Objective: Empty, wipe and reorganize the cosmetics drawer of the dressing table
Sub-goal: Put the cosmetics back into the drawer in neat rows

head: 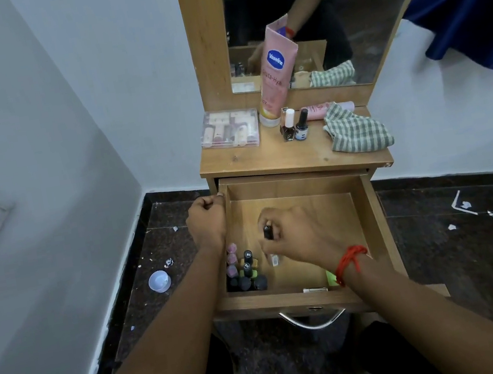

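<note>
The wooden drawer of the dressing table stands pulled out. Several small cosmetic bottles are grouped upright in its near-left corner. My right hand, a red thread on its wrist, hovers inside the drawer with its fingers closed on a small dark bottle. My left hand grips the drawer's left wall at the far corner. A small white item lies on the drawer floor, and a flat white piece and something green sit by the front wall.
On the tabletop stand a clear cosmetics box, a pink Vaseline tube, two nail polish bottles, a pink tube and a checked cloth. A white cap and scraps lie on the dark floor. Wall on the left.
</note>
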